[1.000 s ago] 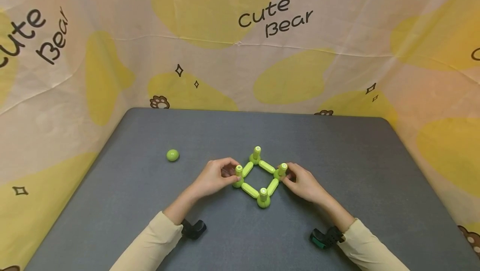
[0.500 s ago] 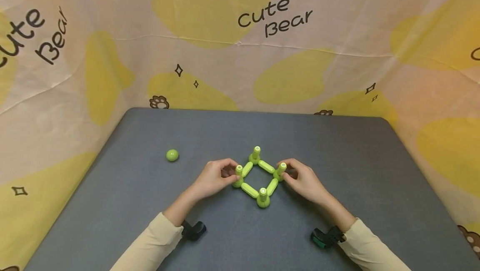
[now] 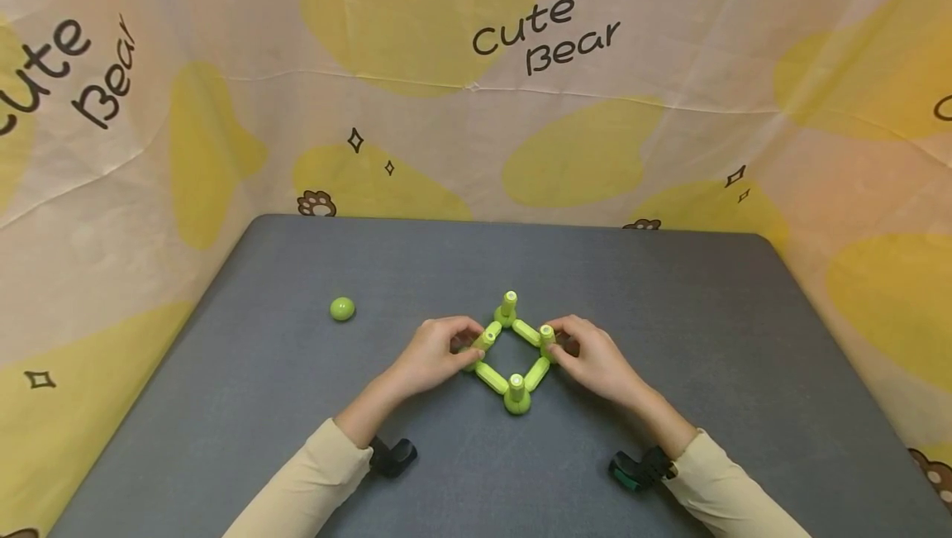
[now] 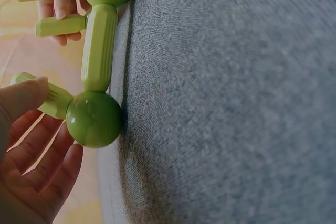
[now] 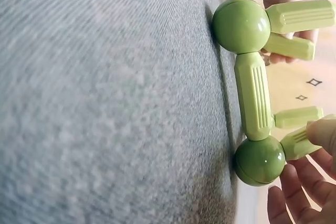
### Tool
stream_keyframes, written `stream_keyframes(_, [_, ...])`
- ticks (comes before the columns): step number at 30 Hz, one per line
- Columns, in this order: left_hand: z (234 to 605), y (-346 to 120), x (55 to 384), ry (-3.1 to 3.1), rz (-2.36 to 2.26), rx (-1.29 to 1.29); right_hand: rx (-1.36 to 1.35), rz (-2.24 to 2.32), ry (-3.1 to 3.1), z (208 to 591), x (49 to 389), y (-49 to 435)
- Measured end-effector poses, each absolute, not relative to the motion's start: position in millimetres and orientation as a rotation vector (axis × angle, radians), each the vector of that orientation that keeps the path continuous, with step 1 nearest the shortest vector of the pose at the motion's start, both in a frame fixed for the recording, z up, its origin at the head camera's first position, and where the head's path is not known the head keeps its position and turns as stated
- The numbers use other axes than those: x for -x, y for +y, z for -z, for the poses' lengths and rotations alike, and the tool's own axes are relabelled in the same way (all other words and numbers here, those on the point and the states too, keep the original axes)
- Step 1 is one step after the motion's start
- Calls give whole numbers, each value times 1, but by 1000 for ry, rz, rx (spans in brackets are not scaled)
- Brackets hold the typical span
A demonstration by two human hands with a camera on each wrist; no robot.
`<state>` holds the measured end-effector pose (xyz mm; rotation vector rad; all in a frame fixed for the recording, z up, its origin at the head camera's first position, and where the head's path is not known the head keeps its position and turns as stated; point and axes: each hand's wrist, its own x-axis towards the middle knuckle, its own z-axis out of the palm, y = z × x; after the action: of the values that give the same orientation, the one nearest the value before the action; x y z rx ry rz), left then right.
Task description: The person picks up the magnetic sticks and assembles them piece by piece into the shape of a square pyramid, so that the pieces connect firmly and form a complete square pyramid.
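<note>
A green ball-and-rod square point(image 3: 491, 378) lies on the grey table, with a ball at each corner and a short rod standing up from each one. My left hand point(image 3: 439, 354) pinches the left corner's rod point(image 4: 58, 102) between thumb and fingers; that rod leans inward, to the right. At the right corner, my right hand point(image 3: 597, 359) pinches another rod point(image 3: 547, 333) the same way. The near corner ball point(image 3: 516, 402) and the far upright rod point(image 3: 509, 302) are untouched. In the right wrist view, the right corner ball point(image 5: 260, 161) shows just beside my fingertips.
One loose green ball point(image 3: 342, 309) sits on the table point(image 3: 669, 290) to the left, apart from the square. A patterned cloth point(image 3: 446, 42) hangs behind the table and along both sides. Each wrist wears a black camera mount point(image 3: 394, 457).
The left rod has tipped rightward with my left hand. My right hand has moved slightly left with the right corner, and the near corner has shifted a little left.
</note>
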<state>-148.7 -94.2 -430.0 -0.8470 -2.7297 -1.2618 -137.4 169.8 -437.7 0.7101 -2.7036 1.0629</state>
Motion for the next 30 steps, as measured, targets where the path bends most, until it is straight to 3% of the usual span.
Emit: stream_keyframes(30, [427,-90,150,-2781,1024,840,-843,-837,-2769,434,140,152])
